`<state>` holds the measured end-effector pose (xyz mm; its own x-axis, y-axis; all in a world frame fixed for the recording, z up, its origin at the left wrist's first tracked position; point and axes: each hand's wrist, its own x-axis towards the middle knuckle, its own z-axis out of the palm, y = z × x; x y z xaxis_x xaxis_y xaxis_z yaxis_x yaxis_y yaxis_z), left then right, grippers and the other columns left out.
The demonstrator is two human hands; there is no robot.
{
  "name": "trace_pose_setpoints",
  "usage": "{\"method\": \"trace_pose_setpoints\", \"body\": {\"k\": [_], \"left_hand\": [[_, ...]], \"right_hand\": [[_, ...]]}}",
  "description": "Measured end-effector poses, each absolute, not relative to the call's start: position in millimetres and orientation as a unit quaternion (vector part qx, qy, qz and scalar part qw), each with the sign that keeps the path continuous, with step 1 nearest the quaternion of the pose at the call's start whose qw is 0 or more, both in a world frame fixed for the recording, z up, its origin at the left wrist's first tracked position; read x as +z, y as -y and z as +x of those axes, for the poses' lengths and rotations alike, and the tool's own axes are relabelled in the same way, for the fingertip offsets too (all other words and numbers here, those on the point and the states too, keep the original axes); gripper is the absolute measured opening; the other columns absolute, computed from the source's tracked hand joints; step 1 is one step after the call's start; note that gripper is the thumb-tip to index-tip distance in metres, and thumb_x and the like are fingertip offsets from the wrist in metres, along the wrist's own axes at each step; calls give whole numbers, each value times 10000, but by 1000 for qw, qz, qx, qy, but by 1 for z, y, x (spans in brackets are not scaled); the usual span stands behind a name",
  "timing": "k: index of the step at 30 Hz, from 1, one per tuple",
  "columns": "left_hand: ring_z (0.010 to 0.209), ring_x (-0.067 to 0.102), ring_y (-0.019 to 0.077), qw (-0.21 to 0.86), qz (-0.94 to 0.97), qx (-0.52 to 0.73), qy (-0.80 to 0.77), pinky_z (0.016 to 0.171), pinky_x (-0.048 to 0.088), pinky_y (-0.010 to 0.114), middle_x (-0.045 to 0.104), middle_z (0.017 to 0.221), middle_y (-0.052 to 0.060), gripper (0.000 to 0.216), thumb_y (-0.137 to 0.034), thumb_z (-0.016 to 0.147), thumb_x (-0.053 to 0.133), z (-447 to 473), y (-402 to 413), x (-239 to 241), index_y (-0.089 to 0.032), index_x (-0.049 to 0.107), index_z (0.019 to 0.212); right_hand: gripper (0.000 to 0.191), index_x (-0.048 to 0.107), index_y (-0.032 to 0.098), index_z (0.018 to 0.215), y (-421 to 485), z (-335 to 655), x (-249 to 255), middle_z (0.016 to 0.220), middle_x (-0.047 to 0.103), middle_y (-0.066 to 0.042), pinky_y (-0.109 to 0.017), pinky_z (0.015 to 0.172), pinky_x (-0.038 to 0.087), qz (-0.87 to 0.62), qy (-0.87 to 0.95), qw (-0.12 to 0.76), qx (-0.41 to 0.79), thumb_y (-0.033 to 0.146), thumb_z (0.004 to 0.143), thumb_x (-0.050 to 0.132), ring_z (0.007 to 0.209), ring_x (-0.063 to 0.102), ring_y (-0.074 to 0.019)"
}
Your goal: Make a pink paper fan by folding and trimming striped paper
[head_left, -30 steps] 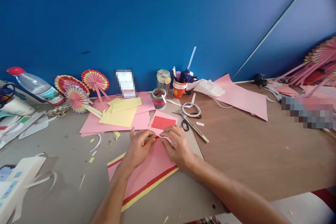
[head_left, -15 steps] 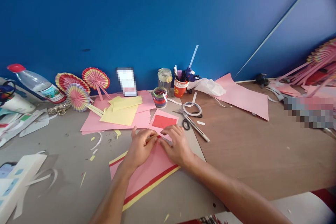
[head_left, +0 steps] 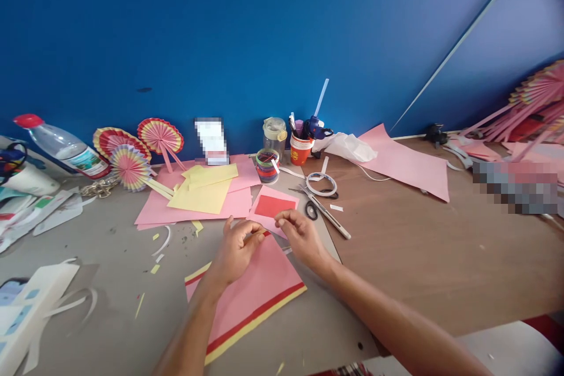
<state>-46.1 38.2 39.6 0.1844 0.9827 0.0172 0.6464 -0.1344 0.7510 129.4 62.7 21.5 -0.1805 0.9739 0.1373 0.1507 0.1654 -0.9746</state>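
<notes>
My left hand (head_left: 235,245) and right hand (head_left: 303,236) pinch narrow above the far corner of the pink sheet (head_left: 258,288); what they grip I cannot tell. The sheet lies flat on the surface (head_left: 110,305), long axis slanting near-left to far-right, striped edge toward me, bare room both sides.

Thin sliver (head_left: 259,235) pinched at the left hand (head_left: 233,249) fingertips, too small to identify; blurred patch (head_left: 212,141) beyond them.

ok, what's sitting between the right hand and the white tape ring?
Head view: the scissors lie there, one black handle loop nearest the right hand, blades pointing back beside the tape ring. A long white tool lies alongside.
</notes>
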Motion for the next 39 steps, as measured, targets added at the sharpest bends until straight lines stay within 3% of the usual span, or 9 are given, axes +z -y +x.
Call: {"method": "trace_pose_setpoints", "body": {"k": [5, 10, 15, 20, 24, 27, 29, 36, 39], "left_hand": [[801, 594, 154, 290, 702, 264, -594, 1156, 77, 572, 646, 777, -48, 167, -336, 887, 440, -45, -38, 38, -249, 553, 800], [843, 606, 160, 273, 712, 260, -592, 1157, 81, 557, 656, 803, -39, 184, -338, 896, 429, -45, -37, 38, -248, 565, 811], [874, 616, 164, 245, 727, 255, -589, 1153, 121, 558, 680, 846, -24, 172, -314, 889, 437, -42, -36, 40, -247, 580, 822], [849, 619, 164, 250, 729, 250, -586, 1154, 101, 562, 680, 818, -27, 159, -280, 873, 445, -41, -36, 40, -252, 577, 789], [851, 620, 163, 275, 714, 271, -584, 1163, 71, 547, 672, 824, -28, 140, -290, 870, 443, -44, -36, 38, -252, 564, 812], [850, 623, 168, 279, 696, 290, -595, 1161, 85, 541, 675, 826, -23, 136, -308, 863, 451, -47, -36, 37, -245, 551, 796], [833, 627, 165, 275, 689, 294, -603, 1161, 90, 540, 678, 812, -29, 144, -306, 862, 448, -47, -37, 37, -243, 547, 778], [810, 644, 164, 248, 669, 324, -621, 1164, 124, 502, 707, 832, -28, 140, -326, 859, 460, -49, -39, 34, -250, 566, 804], [831, 642, 163, 246, 668, 324, -623, 1158, 137, 500, 715, 863, -24, 144, -348, 844, 485, -53, -41, 33, -249, 589, 844]], "right_hand": [[147, 605, 213, 861, -50, 131, 23, 840, 644, -55, -352, 750, 378, -391, 768, 478, 171, 167, 874, 467, 794, 544, -188], [144, 629, 214, 879, -48, 127, 18, 867, 659, -63, -363, 747, 349, -405, 804, 422, 110, 144, 863, 504, 801, 540, -198], [104, 617, 203, 797, -53, 124, 17, 815, 645, -55, -354, 751, 380, -433, 761, 435, 209, 158, 825, 528, 790, 554, -196], [103, 563, 199, 665, -57, 123, 18, 655, 562, 6, -270, 623, 404, -445, 632, 398, 494, 252, 753, 568, 649, 510, -141], [246, 641, 182, 848, -66, 128, 17, 715, 598, -15, -250, 588, 405, -372, 488, 358, 704, 399, 736, 611, 642, 528, -135], [394, 626, 190, 1043, -74, 137, 18, 950, 627, -62, -269, 683, 443, -372, 454, 432, 684, 421, 724, 641, 781, 573, -157], [388, 618, 188, 1038, -77, 142, 19, 951, 616, -56, -278, 710, 445, -400, 484, 447, 637, 436, 739, 630, 792, 564, -155], [113, 612, 177, 810, -70, 143, 22, 706, 564, 24, -244, 608, 393, -421, 689, 259, 531, 236, 714, 624, 646, 483, -114], [63, 581, 182, 701, -71, 143, 21, 614, 511, 45, -229, 546, 341, -425, 697, 235, 528, 224, 747, 569, 574, 432, -97]]}}
